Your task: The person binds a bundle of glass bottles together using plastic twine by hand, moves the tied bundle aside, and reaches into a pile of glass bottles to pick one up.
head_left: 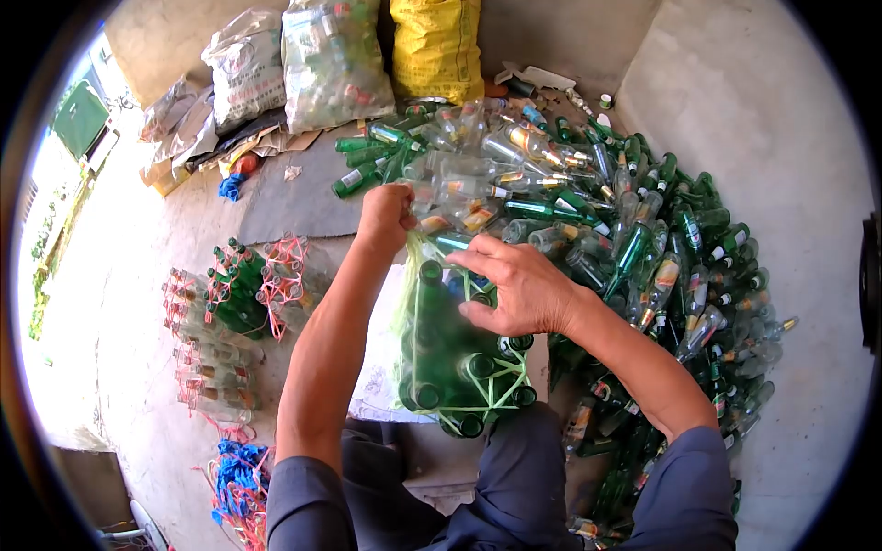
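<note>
Upright green bottles [439,354] stand in a bundle on a pale block [372,386] before my knees. Light green plastic twine [411,275] runs down the left side of the bundle and criss-crosses between the bottle necks. My left hand [390,209] is raised beyond the far left corner of the bundle, its fingers closed on the top of the twine. Over the far right part of the bundle is my right hand [519,286], with thumb and forefinger apart near the twine; whether it holds a strand is unclear.
A large heap of loose bottles [634,243] spreads from behind the bundle to the right. Tied bottle bundles [216,381] stand at left, with blue and pink twine [241,482] nearer me. Full sacks [335,69] and a yellow sack [436,50] line the back wall.
</note>
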The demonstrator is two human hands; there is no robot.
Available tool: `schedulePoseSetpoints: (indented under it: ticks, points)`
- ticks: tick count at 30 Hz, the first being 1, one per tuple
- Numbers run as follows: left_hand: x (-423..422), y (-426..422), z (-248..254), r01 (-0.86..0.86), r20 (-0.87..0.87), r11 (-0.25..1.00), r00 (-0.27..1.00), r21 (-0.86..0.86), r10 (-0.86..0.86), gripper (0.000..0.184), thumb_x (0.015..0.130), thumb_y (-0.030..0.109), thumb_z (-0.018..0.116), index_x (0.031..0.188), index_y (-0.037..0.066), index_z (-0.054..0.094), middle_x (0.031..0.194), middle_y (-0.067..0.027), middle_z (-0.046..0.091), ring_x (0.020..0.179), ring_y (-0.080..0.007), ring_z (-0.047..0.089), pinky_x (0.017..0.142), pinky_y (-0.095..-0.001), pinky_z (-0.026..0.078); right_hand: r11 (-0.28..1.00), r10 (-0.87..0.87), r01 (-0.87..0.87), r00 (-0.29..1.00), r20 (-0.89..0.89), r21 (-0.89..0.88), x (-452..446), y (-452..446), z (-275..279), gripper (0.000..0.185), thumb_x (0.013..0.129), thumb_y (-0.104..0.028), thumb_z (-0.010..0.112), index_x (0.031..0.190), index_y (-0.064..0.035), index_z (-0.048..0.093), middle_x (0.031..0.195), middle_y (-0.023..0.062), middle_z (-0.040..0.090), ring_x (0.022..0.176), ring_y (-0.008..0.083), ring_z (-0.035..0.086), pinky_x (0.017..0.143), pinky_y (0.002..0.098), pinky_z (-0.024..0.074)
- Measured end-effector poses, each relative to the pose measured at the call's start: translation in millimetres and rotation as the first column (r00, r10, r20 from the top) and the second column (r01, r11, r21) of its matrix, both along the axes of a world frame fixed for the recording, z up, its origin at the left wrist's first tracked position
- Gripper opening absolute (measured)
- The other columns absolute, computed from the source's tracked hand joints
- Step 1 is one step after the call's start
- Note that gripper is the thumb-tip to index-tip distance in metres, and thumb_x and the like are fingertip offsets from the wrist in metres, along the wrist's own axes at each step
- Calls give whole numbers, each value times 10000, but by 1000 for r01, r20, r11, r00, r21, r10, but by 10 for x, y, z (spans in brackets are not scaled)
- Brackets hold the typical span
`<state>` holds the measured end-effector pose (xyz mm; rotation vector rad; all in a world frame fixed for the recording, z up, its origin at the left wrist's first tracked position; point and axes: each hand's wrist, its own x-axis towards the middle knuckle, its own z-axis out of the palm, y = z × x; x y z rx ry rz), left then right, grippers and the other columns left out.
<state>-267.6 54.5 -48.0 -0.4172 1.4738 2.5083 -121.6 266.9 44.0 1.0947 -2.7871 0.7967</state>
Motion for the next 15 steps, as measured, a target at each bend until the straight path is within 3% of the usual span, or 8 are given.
schedulePoseSetpoints:
  ticks: [12,15]
  points:
    - [-50,-37,132,-33,-23,989,999,-144,30,175,875,109,636,714,120,570,624,37,428,527,-95,338,489,-293,294,1000,28,-28,999,-24,-2,16,25,-22,531,771,-296,774,1215,-32,652,1104,127,628,887,349,662,807,423,540]
    - [-7,-31,270,-99,-42,984,995,-148,94,179,846,61,626,688,71,542,617,-2,406,511,-112,328,449,-289,271,999,40,-40,999,-25,-24,16,34,-47,532,773,-332,769,1183,-9,671,1104,127,633,876,352,661,799,427,534]
